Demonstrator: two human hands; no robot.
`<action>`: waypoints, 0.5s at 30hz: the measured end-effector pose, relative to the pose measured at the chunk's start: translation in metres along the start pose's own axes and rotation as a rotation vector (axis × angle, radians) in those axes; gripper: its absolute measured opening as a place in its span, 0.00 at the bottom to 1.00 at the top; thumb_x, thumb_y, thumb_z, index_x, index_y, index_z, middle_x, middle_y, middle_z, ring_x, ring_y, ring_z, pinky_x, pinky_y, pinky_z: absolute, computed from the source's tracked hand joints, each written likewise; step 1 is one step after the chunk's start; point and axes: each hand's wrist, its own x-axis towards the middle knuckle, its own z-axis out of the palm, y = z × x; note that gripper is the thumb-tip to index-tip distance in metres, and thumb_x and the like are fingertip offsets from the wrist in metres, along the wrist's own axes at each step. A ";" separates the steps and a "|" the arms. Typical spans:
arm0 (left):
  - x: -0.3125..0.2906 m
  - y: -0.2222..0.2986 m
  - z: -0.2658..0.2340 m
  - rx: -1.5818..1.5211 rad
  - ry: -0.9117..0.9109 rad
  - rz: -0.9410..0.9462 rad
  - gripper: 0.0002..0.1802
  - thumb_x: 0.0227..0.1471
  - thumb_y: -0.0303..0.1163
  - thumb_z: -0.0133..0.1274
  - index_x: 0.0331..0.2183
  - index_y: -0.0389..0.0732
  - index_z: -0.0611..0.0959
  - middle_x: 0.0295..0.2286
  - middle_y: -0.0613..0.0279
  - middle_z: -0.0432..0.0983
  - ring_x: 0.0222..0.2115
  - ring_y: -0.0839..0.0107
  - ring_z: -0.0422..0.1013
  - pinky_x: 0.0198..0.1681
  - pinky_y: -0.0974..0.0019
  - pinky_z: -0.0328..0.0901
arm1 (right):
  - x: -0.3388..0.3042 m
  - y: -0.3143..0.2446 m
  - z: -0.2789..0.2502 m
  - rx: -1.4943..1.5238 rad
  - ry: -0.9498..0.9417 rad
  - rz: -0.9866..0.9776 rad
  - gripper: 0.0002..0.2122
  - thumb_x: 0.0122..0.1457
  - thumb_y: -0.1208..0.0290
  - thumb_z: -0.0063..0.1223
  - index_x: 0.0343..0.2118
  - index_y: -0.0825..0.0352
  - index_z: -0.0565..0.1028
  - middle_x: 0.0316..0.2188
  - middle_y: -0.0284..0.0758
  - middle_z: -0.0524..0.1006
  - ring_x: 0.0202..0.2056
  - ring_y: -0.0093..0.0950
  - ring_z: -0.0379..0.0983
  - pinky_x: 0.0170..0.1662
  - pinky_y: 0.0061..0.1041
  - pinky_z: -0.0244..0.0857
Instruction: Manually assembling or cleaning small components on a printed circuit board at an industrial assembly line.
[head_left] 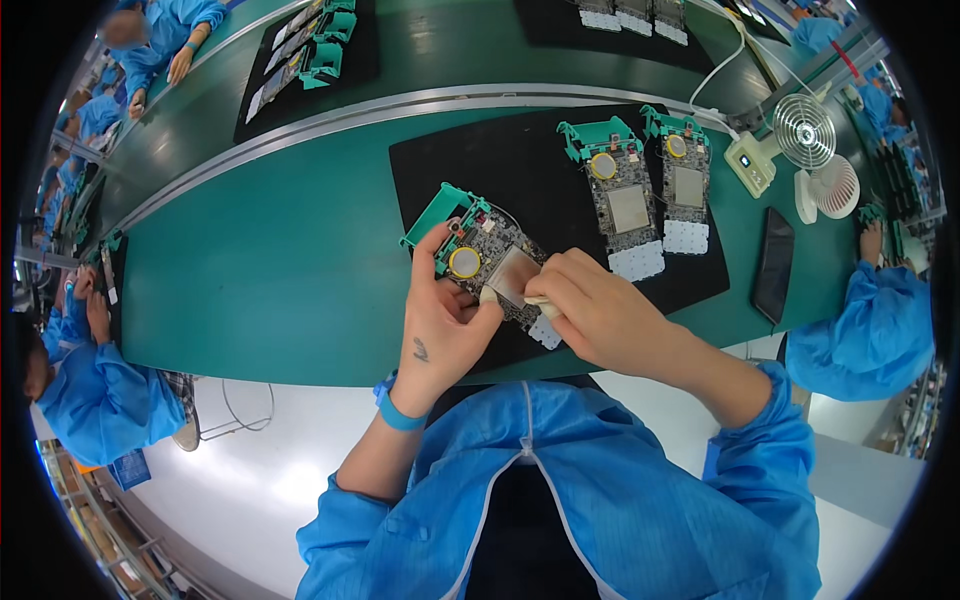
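My left hand [447, 312] grips a circuit board [487, 262] that has a green plastic frame, a round gold coin cell and a square metal shield, holding it tilted over a black mat [520, 160]. My right hand [592, 307] pinches the board's lower right edge beside the shield, with a small pale piece at its fingertips. Two more boards of the same kind [624, 195] [685, 180] lie flat on the mat to the right, each with a white keypad strip at its near end.
The mat sits on a green conveyor belt [270, 260]. A small white desk fan [808, 135], a pale box with cable [750, 163] and a dark phone [773, 264] stand at right. People in blue coats work at left, far left and right.
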 end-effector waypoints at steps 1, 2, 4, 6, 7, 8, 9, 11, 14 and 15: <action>0.001 -0.001 -0.001 -0.001 0.001 -0.003 0.38 0.44 0.15 0.48 0.56 0.37 0.53 0.38 0.47 0.74 0.32 0.72 0.75 0.32 0.74 0.71 | 0.001 0.002 -0.001 0.002 -0.003 0.001 0.15 0.45 0.86 0.48 0.39 0.69 0.67 0.35 0.39 0.66 0.39 0.37 0.64 0.39 0.32 0.63; 0.003 -0.001 -0.002 -0.076 -0.022 0.002 0.38 0.44 0.15 0.47 0.56 0.37 0.53 0.38 0.47 0.74 0.33 0.72 0.75 0.34 0.73 0.71 | 0.003 0.004 -0.002 -0.010 -0.023 -0.032 0.14 0.45 0.86 0.48 0.37 0.69 0.67 0.35 0.39 0.66 0.38 0.37 0.64 0.38 0.31 0.63; 0.004 -0.002 -0.005 -0.152 -0.043 0.007 0.38 0.44 0.14 0.47 0.57 0.37 0.52 0.39 0.46 0.74 0.34 0.71 0.75 0.35 0.73 0.71 | 0.008 0.006 -0.004 -0.020 -0.045 -0.066 0.14 0.45 0.86 0.48 0.36 0.68 0.67 0.34 0.39 0.66 0.36 0.37 0.64 0.37 0.31 0.63; 0.005 -0.003 -0.009 -0.123 -0.108 0.003 0.39 0.45 0.13 0.46 0.57 0.38 0.52 0.40 0.45 0.73 0.35 0.71 0.74 0.36 0.73 0.71 | 0.013 0.007 -0.005 -0.063 -0.128 -0.111 0.13 0.45 0.80 0.53 0.36 0.69 0.67 0.35 0.38 0.68 0.37 0.35 0.65 0.36 0.28 0.67; 0.006 -0.003 -0.009 -0.125 -0.110 0.003 0.39 0.45 0.13 0.46 0.57 0.38 0.52 0.40 0.45 0.73 0.35 0.71 0.74 0.36 0.73 0.71 | 0.014 0.005 -0.004 -0.065 -0.129 -0.108 0.13 0.45 0.80 0.53 0.36 0.69 0.67 0.35 0.38 0.68 0.37 0.35 0.65 0.36 0.28 0.67; 0.005 -0.004 -0.009 -0.121 -0.104 0.006 0.39 0.44 0.13 0.46 0.57 0.38 0.52 0.40 0.45 0.73 0.36 0.71 0.74 0.36 0.73 0.71 | 0.014 0.001 -0.002 -0.209 -0.142 -0.158 0.12 0.46 0.77 0.52 0.35 0.68 0.68 0.34 0.37 0.68 0.37 0.33 0.65 0.35 0.28 0.67; 0.005 -0.004 -0.009 -0.117 -0.098 0.009 0.39 0.44 0.13 0.45 0.58 0.38 0.51 0.40 0.45 0.73 0.36 0.71 0.74 0.37 0.73 0.71 | 0.013 -0.004 0.002 -0.353 -0.154 -0.207 0.10 0.47 0.74 0.51 0.34 0.67 0.69 0.34 0.37 0.68 0.37 0.32 0.66 0.34 0.28 0.66; 0.006 -0.004 -0.008 -0.113 -0.095 0.017 0.40 0.44 0.13 0.46 0.58 0.38 0.51 0.40 0.45 0.73 0.36 0.71 0.74 0.37 0.72 0.71 | 0.003 -0.020 0.021 -0.794 -0.064 -0.330 0.08 0.48 0.69 0.50 0.31 0.64 0.70 0.33 0.36 0.70 0.36 0.29 0.67 0.32 0.25 0.65; 0.004 -0.005 -0.005 -0.117 -0.082 0.025 0.41 0.43 0.13 0.46 0.58 0.38 0.51 0.41 0.45 0.73 0.37 0.70 0.74 0.37 0.71 0.71 | -0.006 -0.014 0.029 -0.726 0.019 -0.256 0.07 0.49 0.70 0.50 0.32 0.64 0.69 0.34 0.36 0.70 0.35 0.31 0.68 0.32 0.24 0.64; 0.004 -0.006 -0.005 -0.125 -0.062 0.022 0.41 0.43 0.13 0.46 0.58 0.38 0.51 0.41 0.45 0.73 0.36 0.70 0.74 0.37 0.71 0.71 | -0.007 -0.010 0.027 -0.494 0.035 -0.162 0.07 0.50 0.72 0.51 0.32 0.64 0.69 0.34 0.36 0.70 0.35 0.32 0.69 0.33 0.26 0.64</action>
